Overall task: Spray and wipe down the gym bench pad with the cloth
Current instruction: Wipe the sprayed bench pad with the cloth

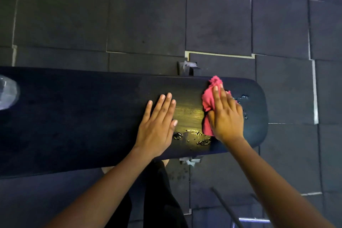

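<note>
Pink cloth [208, 105] under right hand [226, 114], black bench pad [92, 116]

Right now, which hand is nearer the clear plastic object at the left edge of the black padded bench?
Left. The left hand rests flat on the black bench pad, well right of the clear plastic object; the right hand presses the pink cloth farther right.

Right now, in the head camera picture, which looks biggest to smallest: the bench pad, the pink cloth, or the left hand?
1. bench pad, by far.
2. left hand.
3. pink cloth, but the right hand rests on it and hides part, so its place against the left hand is unsure.
</note>
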Action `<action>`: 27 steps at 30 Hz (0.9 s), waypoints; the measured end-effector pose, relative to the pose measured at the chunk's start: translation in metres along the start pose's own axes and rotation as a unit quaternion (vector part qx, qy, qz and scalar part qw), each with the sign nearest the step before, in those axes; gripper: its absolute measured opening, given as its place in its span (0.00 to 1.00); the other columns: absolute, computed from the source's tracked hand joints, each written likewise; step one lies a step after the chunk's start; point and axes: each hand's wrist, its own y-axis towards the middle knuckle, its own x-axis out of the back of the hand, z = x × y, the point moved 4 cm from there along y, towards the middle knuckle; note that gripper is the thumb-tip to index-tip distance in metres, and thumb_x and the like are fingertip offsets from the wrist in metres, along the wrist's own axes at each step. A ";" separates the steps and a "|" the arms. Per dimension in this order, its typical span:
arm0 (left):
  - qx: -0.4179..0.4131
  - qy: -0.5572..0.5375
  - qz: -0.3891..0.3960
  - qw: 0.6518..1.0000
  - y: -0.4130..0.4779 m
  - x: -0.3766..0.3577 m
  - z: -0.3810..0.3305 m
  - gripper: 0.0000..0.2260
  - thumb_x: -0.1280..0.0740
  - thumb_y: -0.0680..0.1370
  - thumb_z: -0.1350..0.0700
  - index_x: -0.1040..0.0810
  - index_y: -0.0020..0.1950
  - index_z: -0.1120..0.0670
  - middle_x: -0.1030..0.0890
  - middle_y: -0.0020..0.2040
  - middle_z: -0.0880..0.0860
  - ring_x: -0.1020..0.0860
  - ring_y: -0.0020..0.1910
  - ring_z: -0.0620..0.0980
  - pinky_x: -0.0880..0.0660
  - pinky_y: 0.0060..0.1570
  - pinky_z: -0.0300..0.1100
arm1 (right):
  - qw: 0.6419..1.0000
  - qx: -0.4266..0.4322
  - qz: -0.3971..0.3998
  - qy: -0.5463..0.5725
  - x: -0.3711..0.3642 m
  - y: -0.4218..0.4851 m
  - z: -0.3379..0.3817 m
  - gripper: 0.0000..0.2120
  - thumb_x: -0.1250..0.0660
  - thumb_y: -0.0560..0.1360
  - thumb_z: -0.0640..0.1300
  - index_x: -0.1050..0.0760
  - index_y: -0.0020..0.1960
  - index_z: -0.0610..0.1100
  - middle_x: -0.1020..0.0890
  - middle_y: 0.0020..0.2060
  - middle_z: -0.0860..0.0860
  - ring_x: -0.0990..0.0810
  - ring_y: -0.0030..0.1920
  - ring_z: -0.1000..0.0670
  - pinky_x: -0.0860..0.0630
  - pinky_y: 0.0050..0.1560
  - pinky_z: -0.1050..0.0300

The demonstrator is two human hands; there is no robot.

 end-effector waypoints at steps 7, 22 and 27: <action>-0.012 0.014 0.009 1.000 0.010 -0.019 -0.028 0.25 0.53 0.82 0.47 0.45 0.78 0.57 0.47 0.79 0.54 0.50 0.78 0.51 0.51 0.76 0.55 | 0.972 -0.154 -0.110 0.140 0.016 -0.014 -0.065 0.31 0.54 0.75 0.52 0.39 0.76 0.43 0.33 0.74 0.43 0.36 0.71 0.38 0.37 0.64 0.38; -0.013 0.073 0.009 0.997 0.009 -0.024 -0.028 0.26 0.53 0.82 0.47 0.50 0.78 0.56 0.50 0.79 0.54 0.53 0.78 0.51 0.52 0.76 0.55 | 0.998 0.010 -0.045 0.044 0.005 0.046 -0.051 0.30 0.56 0.77 0.53 0.46 0.78 0.49 0.42 0.78 0.49 0.45 0.77 0.42 0.48 0.76 0.42; -0.012 0.066 0.012 0.998 0.009 -0.021 -0.028 0.26 0.54 0.82 0.47 0.49 0.78 0.56 0.49 0.79 0.53 0.52 0.78 0.51 0.52 0.76 0.54 | 0.977 -0.164 -0.083 0.106 0.000 0.031 -0.075 0.30 0.52 0.77 0.49 0.46 0.78 0.46 0.43 0.78 0.46 0.45 0.77 0.41 0.48 0.75 0.44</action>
